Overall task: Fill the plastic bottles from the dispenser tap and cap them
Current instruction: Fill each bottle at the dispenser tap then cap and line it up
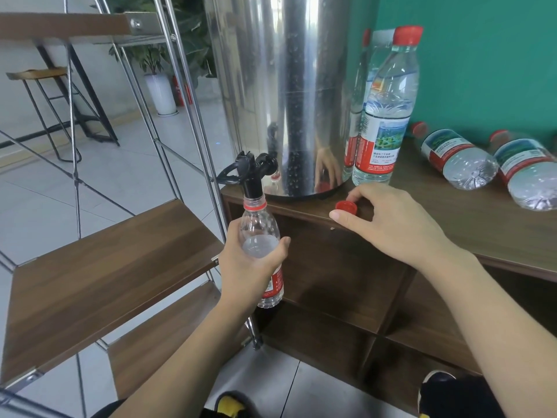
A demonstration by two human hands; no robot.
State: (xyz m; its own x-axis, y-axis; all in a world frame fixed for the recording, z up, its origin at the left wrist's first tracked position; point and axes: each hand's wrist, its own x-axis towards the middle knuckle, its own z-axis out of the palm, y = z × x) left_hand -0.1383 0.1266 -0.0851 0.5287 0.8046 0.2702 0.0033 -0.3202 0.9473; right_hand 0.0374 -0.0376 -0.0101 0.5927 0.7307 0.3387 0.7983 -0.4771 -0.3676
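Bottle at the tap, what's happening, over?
Left hand grips open bottle under tap. Right hand pinching red cap on counter. Nothing blocking.

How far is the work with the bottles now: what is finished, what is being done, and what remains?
Done, apparently: one capped bottle stands upright beside the dispenser. In hand: the left hand holds an open bottle with its mouth under the tap; its water level cannot be judged. The right hand grips the loose red cap on the cabinet top. Left: capping this bottle, and probably filling two capped bottles lying there, which look empty.
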